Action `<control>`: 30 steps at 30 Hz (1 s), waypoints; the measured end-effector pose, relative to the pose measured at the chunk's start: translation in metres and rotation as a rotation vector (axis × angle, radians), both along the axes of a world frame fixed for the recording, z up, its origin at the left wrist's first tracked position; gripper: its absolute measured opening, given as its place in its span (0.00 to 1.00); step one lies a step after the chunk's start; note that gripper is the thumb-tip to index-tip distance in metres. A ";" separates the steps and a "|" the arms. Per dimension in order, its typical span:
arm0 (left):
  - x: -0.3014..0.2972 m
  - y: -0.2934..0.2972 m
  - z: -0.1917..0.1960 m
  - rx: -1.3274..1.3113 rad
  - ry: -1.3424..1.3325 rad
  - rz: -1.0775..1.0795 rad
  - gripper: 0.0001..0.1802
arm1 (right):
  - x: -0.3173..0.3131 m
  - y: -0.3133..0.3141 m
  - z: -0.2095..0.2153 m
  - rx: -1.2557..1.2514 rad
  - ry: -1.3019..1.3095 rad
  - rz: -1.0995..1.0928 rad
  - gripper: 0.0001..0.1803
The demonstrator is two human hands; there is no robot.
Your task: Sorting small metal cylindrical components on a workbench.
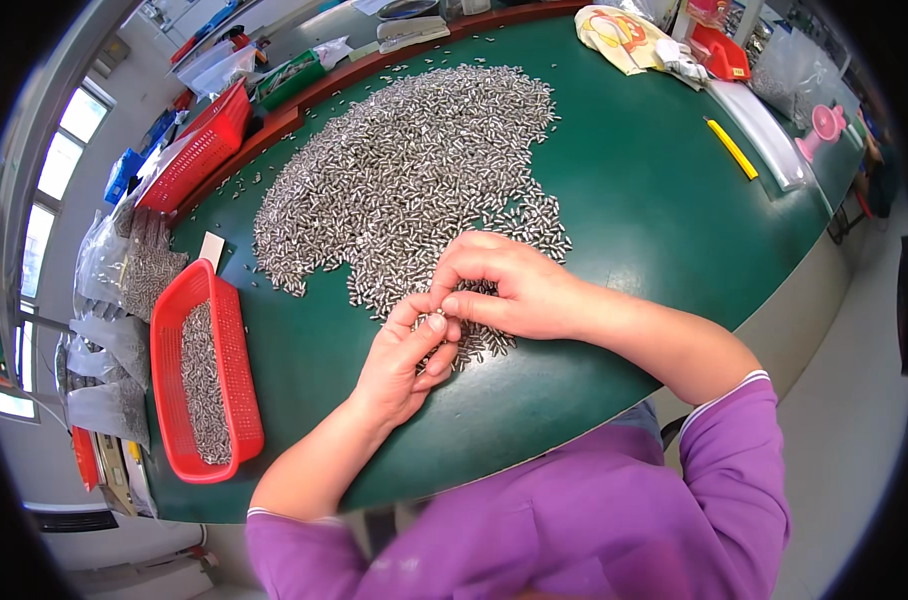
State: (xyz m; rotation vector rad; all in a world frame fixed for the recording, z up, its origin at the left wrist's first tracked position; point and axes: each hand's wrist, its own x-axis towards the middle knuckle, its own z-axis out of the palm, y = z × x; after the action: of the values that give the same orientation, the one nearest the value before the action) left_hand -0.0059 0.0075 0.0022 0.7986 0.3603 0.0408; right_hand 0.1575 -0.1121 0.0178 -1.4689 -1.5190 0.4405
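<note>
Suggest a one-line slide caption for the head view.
Left hand and right hand meet over a heap of small silvery metallic cylinders on a green table.

You had two bare hands, one left hand and one right hand, at one green table. You had one heap of small metal pieces, too many to count singly, two red perforated baskets, one green tray, one yellow tool and one red bin.
</note>
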 end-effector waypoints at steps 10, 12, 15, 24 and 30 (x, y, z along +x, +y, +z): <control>0.000 0.001 0.000 0.033 -0.049 -0.045 0.07 | 0.012 0.001 -0.017 -0.062 -0.468 -0.206 0.09; 0.000 0.001 -0.001 0.037 -0.053 -0.047 0.08 | 0.008 0.002 -0.017 -0.063 -0.502 -0.206 0.08; -0.001 0.002 -0.001 0.051 -0.059 -0.053 0.11 | 0.007 0.001 -0.017 0.018 -0.573 -0.250 0.06; 0.000 0.001 0.003 0.080 -0.008 -0.046 0.14 | 0.018 -0.012 -0.001 -0.106 -0.507 -0.219 0.08; 0.001 0.003 0.001 0.038 -0.048 -0.065 0.14 | 0.010 -0.005 -0.011 -0.065 -0.512 -0.224 0.05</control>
State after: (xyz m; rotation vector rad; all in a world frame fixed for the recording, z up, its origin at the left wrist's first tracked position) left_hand -0.0047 0.0102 0.0031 0.8454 0.2881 0.0059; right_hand 0.1673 -0.1168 0.0065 -1.8755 -1.7098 -0.0288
